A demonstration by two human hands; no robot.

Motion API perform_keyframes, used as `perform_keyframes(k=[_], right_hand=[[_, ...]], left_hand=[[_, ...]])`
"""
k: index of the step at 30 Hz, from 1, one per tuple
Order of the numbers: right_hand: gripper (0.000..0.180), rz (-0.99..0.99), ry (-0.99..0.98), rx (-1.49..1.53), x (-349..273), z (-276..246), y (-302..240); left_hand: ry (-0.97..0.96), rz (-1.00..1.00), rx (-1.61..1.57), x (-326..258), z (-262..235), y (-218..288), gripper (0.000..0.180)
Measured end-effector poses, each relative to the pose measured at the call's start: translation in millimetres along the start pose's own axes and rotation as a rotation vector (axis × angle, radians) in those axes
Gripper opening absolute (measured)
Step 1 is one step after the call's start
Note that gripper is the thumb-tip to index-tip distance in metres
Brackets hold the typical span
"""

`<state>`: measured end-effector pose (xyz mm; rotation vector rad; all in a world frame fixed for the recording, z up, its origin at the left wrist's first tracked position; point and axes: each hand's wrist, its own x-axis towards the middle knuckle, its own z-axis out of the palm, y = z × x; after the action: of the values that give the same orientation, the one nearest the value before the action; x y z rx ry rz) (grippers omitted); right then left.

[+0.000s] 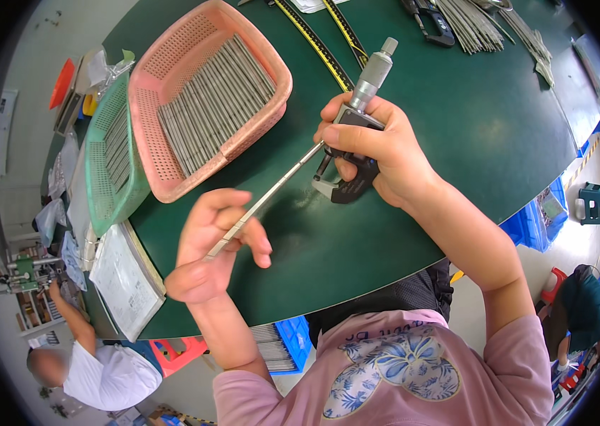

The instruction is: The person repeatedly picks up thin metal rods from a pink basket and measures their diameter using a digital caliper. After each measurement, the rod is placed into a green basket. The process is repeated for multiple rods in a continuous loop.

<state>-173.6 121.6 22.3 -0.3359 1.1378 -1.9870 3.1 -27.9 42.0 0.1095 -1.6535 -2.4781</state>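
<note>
My right hand (pixel 378 145) is wrapped round a digital outside micrometer (pixel 362 117) with a silver thimble, tilted up to the right. A thin metal rod (pixel 266 197) with a stepped, grooved shape slants between my hands. Its upper end meets the micrometer by my right thumb; whether it lies between the measuring faces is hidden. My left hand (pixel 211 248) has its fingers loosely curled about the rod's lower end, slightly blurred. Beyond it, a pink perforated basket (pixel 218 160) holds many similar rods (pixel 215 103) lying side by side.
Left of the pink basket stands a green basket (pixel 94 181) with more rods. Papers on a clipboard (pixel 126 277) lie at the table's left edge. Calipers (pixel 314 42), another micrometer (pixel 435 25) and loose rods (pixel 470 28) lie at the far side. A co-worker (pixel 108 373) sits at left.
</note>
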Motion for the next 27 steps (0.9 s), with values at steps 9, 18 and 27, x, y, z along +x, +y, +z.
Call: perform_keyframes(k=[9,18,27], right_hand=[[0.023,0.197,-0.203,-0.006,-10,10,17],[0.060,0.259,-0.141,0.088,-2,3,-2],[0.057,0.284,-0.140,0.114,-1,3,-2]], left_hand=[[0.274,0.154,0.047,16,26,-49,0.020],[0.110,0.017,0.043,14,18,-50,0.019],[0.144,-0.073,0.049,13,22,-47,0.019]])
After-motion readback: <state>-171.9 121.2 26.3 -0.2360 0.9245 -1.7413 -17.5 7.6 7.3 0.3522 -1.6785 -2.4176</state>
